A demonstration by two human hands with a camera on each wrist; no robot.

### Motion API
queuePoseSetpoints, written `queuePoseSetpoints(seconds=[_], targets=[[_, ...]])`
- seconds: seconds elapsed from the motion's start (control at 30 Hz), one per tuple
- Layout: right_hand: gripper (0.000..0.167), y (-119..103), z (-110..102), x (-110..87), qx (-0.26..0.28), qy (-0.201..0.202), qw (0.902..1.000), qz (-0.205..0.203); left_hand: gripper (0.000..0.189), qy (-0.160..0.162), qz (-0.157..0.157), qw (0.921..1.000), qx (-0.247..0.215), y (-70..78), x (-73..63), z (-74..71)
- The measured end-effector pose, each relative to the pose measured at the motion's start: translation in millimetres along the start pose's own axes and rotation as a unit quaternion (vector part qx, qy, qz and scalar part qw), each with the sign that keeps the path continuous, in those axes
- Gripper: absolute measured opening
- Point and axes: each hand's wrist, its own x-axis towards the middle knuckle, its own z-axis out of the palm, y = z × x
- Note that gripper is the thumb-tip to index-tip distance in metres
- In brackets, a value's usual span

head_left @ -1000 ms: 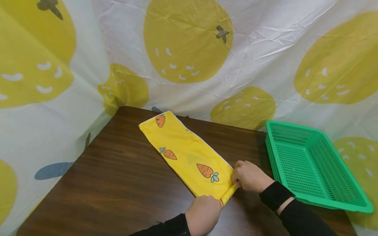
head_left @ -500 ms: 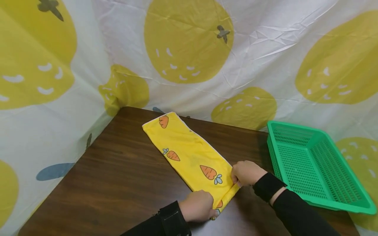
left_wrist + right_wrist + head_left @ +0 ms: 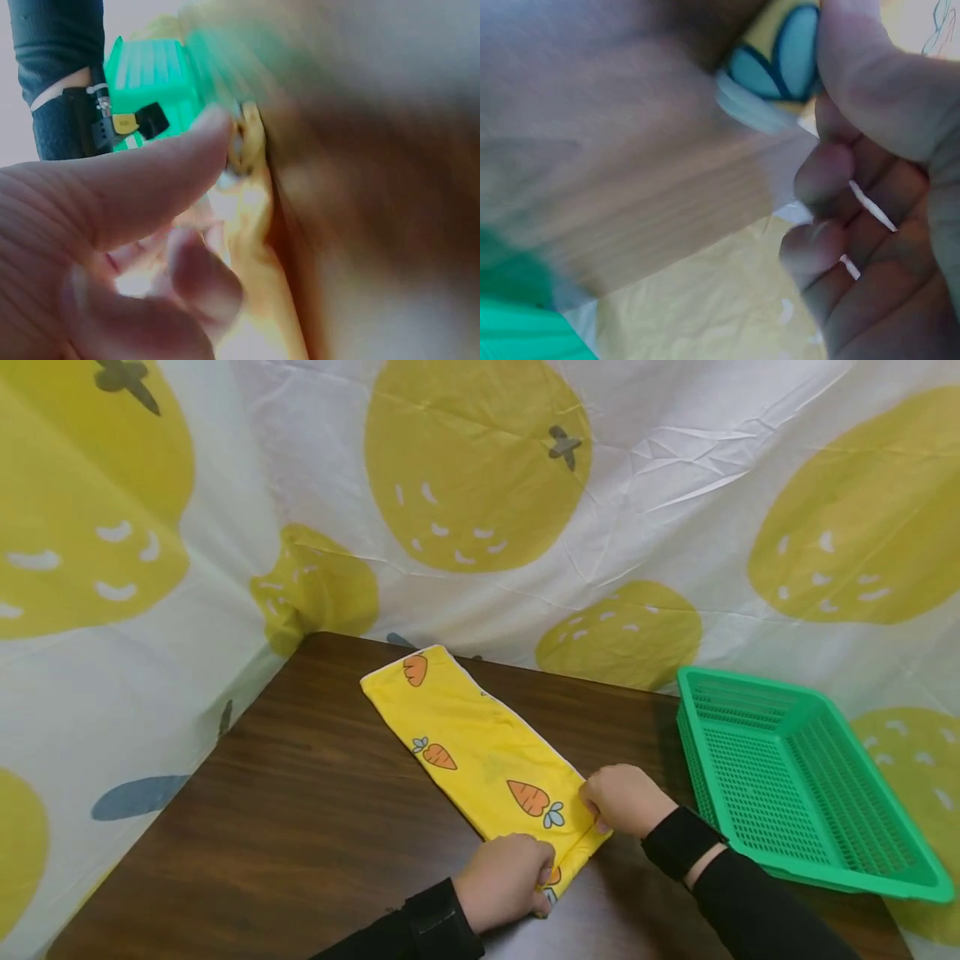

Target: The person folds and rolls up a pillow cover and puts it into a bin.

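A long folded yellow cloth [image 3: 472, 735] printed with carrots lies slantwise on the brown table. Its near end is turned over into a narrow flap [image 3: 577, 856]. At the near left corner of this flap, my left hand [image 3: 504, 878] pinches the cloth with curled fingers and thumb. My right hand [image 3: 626, 797] grips the right edge of the fold, fingers bent. In the left wrist view, the thumb [image 3: 165, 172] lies beside the blurred cloth edge [image 3: 251, 225]. The right wrist view has a leaf-printed corner of cloth [image 3: 780, 56] beside the thumb; the fingertips are partly hidden.
A green plastic basket [image 3: 712, 777] with slotted walls stands on the right, close to my right wrist. Behind and to the left hangs a white sheet [image 3: 615, 510] with yellow fruit prints. Brown tabletop [image 3: 315, 810] extends left of the cloth.
My left hand has shifted slightly up and left, thumb now at the flap's near corner. The tight roll at the near end looks wider and flatter. My right hand has barely moved.
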Motion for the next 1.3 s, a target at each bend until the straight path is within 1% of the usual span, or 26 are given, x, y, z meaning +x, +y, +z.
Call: queuePoseSetpoints(seconds=[0.07, 0.1, 0.17, 0.2, 0.23, 0.27, 0.37, 0.43, 0.57, 0.63, 0.73, 0.8, 0.9, 1.0, 1.07, 1.17, 1.23, 1.3], targets=[[0.038, 1.3, 4.1, -4.3, 0.026, 0.016, 0.9994, -0.016, 0.014, -0.003, 0.047, 0.9987, 0.02, 3.2, -0.2, -0.3], [0.036, 2.0, 6.4, -7.1, 0.034, 0.027, 0.9986, -0.028, 0.012, -0.006, 0.067, 0.9973, 0.031, 4.8, -0.4, 0.0], [0.033, 3.0, 10.5, -13.7, 0.04, 0.056, 0.9965, -0.048, 0.011, -0.015, 0.087, 0.9947, 0.053, 8.4, -0.9, 0.2], [0.032, 3.6, 12.6, -17.4, 0.037, 0.071, 0.9951, -0.058, 0.008, -0.018, 0.088, 0.994, 0.063, 9.8, -0.8, 0.9], [0.031, 4.2, 14.8, -21.3, 0.032, 0.087, 0.9934, -0.067, 0.004, -0.023, 0.083, 0.9941, 0.067, 11.3, -0.6, 1.5], [0.03, 4.5, 16.7, -25.4, 0.028, 0.1, 0.9915, -0.079, 0.005, -0.027, 0.074, 0.9945, 0.069, 12.6, -0.2, 2.0], [0.024, 5.7, 21.4, -37.1, 0.029, 0.126, 0.9852, -0.112, 0.014, -0.039, 0.047, 0.9961, 0.063, 15.1, 1.8, 3.1], [0.021, 7.0, 23.7, -42.6, 0.033, 0.135, 0.981, -0.136, 0.016, -0.042, 0.035, 0.9969, 0.057, 15.5, 3.0, 3.4], [0.025, 10.8, 26.5, -43.7, 0.032, 0.162, 0.9735, -0.158, 0.019, -0.039, 0.025, 0.9975, 0.054, 15.2, 4.5, 3.6], [0.022, 12.3, 27.6, -40.1, 0.021, 0.184, 0.9685, -0.166, 0.02, -0.031, 0.024, 0.9978, 0.053, 15.3, 4.6, 4.1], [0.011, 13.8, 29.4, -35.4, -0.011, 0.208, 0.9623, -0.175, 0.023, -0.02, 0.018, 0.9987, 0.044, 16.3, 4.5, 5.2], [0.007, 13.8, 30.4, -34.2, -0.032, 0.213, 0.9596, -0.181, 0.027, -0.014, 0.011, 0.9989, 0.043, 17.5, 4.4, 6.1], [0.006, 12.9, 31.5, -33.6, -0.06, 0.212, 0.9582, -0.183, 0.033, -0.009, -0.003, 0.9987, 0.051, 19.2, 4.1, 7.4], [0.007, 12.0, 31.2, -33.2, -0.075, 0.214, 0.9573, -0.179, 0.028, 0.0, -0.003, 0.9978, 0.066, 20.2, 3.1, 9.0], [0.009, 11.8, 30.3, -32.7, -0.08, 0.216, 0.9577, -0.173, 0.023, 0.008, 0.002, 0.9973, 0.072, 20.3, 1.9, 9.5], [0.009, 12.7, 29.5, -34.0, -0.066, 0.215, 0.9609, -0.162, 0.022, 0.013, 0.001, 0.9968, 0.079, 20.6, 1.0, 9.2], [0.011, 14.8, 31.0, -35.6, -0.058, 0.22, 0.9606, -0.16, 0.023, 0.006, -0.005, 0.9967, 0.081, 20.0, 1.4, 8.8], [0.016, 17.6, 33.5, -36.9, -0.043, 0.227, 0.9599, -0.158, 0.024, -0.001, -0.009, 0.997, 0.077, 18.2, 2.1, 9.1]])
